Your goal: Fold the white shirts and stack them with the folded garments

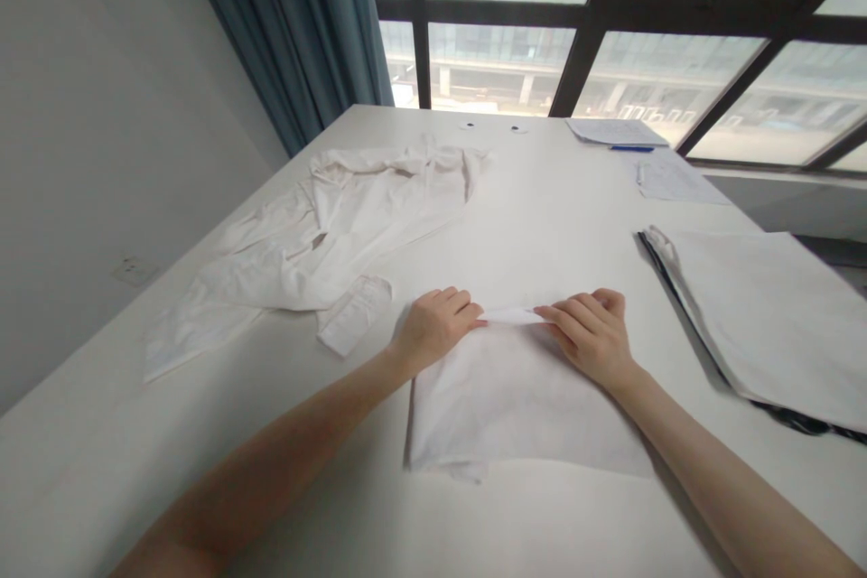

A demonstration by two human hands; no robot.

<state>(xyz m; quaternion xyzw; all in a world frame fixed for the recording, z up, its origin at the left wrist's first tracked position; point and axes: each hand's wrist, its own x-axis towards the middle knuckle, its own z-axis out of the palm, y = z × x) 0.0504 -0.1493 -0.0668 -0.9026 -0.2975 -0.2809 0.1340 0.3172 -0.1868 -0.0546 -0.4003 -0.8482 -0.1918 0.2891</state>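
In front of me on the white table (548, 217) lies a folded white shirt (515, 406), roughly square, its lower edge toward me. My left hand (440, 325) pinches the far edge of it near the left corner. At the same edge, further right, my right hand (589, 334) grips the cloth between thumb and fingers. A narrow raised band of fabric stretches between both hands and looks like a collar, though I cannot be sure. My fingers cover parts of the far corners. A small flap of cloth sticks out under the near left edge.
Another white long-sleeved shirt (366, 217) lies spread and crumpled on the left, its cuff (356, 316) near my left hand. To the right is a stack of folded white and black clothes (765, 316). Papers (619, 132) and a blue pen (631, 149) lie at the far right.
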